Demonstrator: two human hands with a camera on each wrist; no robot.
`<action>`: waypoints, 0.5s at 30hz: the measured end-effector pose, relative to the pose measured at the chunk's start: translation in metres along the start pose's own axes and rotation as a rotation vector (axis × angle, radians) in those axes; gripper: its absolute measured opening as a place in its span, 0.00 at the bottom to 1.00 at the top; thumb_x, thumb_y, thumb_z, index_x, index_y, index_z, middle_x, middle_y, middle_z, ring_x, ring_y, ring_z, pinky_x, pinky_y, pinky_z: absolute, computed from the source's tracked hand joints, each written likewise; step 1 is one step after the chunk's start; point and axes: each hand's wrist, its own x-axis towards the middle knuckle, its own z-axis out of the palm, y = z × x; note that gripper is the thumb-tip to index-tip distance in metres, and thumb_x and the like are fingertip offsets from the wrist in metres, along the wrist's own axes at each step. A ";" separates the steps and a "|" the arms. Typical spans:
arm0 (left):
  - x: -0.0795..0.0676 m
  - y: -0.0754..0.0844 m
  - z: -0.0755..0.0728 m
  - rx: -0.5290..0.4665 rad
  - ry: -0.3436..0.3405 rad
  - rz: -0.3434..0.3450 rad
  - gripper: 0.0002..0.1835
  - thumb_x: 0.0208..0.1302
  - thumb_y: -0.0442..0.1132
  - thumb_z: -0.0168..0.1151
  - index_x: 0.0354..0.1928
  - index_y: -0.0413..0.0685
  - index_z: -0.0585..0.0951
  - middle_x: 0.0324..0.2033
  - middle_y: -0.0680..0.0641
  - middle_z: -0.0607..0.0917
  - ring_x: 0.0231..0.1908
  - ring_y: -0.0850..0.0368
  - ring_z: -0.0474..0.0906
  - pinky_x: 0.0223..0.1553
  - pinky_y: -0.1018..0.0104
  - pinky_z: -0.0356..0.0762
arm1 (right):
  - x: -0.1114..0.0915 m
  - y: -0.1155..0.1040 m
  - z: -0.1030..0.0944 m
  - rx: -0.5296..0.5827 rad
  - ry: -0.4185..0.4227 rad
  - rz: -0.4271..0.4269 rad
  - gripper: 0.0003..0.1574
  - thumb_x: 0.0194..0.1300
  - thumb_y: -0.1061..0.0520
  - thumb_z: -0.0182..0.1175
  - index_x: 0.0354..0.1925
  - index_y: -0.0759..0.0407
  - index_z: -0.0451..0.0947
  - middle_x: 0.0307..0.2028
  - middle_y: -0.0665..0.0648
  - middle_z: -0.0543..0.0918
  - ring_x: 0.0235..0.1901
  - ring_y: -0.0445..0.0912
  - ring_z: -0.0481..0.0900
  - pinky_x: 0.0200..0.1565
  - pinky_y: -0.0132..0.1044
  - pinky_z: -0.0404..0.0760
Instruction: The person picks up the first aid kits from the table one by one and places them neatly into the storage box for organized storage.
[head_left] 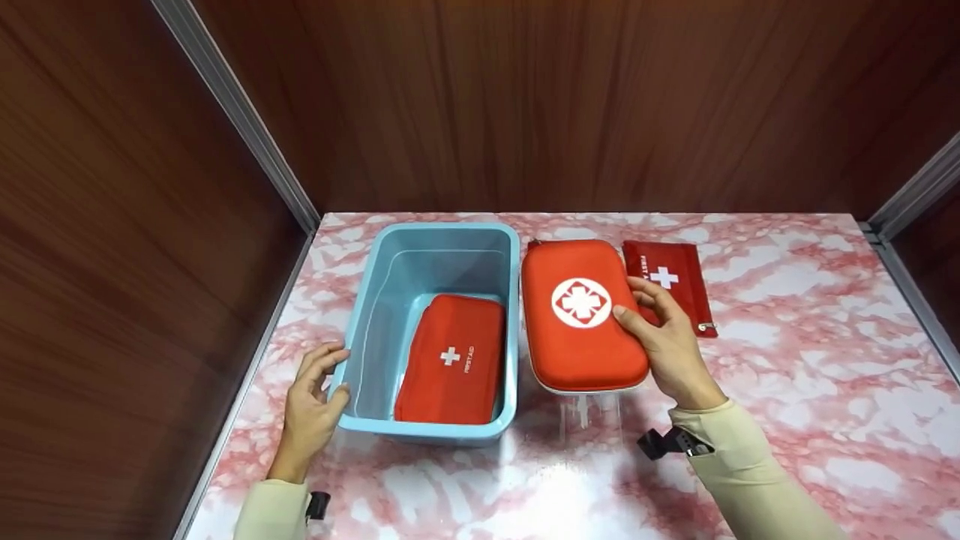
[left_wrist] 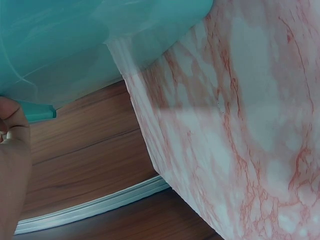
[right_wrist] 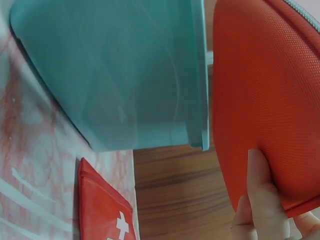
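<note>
My right hand (head_left: 667,341) grips the right side of an orange-red hard first-aid case (head_left: 577,360) with a white round emblem, thumb on top. The right wrist view shows the first-aid case (right_wrist: 270,100) raised above the table, beside the bin's rim. At the left rim of a light blue plastic bin (head_left: 439,429), my left hand (head_left: 311,405) holds the edge between thumb and fingers. Inside that bin lies a red first-aid pouch (head_left: 457,390) with a white cross. Another flat red first-aid pouch (head_left: 679,262) rests on the table, partly hidden behind the case and right hand.
The table (head_left: 810,390) has a red and white marbled top. Dark wood-look panels (head_left: 525,105) stand behind it and on both sides, with metal strips (head_left: 247,112) at the corners. The bin stands on the table's left half.
</note>
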 end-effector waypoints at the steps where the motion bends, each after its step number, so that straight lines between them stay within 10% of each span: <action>1: 0.000 0.000 0.000 -0.004 -0.001 0.007 0.25 0.48 0.09 0.48 0.52 0.17 0.75 0.57 0.33 0.72 0.57 0.59 0.70 0.54 0.74 0.69 | 0.000 0.000 0.001 0.003 0.002 0.001 0.32 0.69 0.65 0.59 0.69 0.65 0.65 0.53 0.59 0.70 0.39 0.43 0.81 0.39 0.35 0.84; 15: 0.000 0.000 0.001 0.005 0.000 0.019 0.24 0.48 0.09 0.48 0.52 0.17 0.74 0.57 0.34 0.72 0.58 0.59 0.70 0.55 0.74 0.68 | 0.002 -0.005 0.009 0.018 -0.038 -0.011 0.33 0.68 0.66 0.59 0.69 0.65 0.64 0.56 0.61 0.71 0.40 0.45 0.82 0.41 0.36 0.84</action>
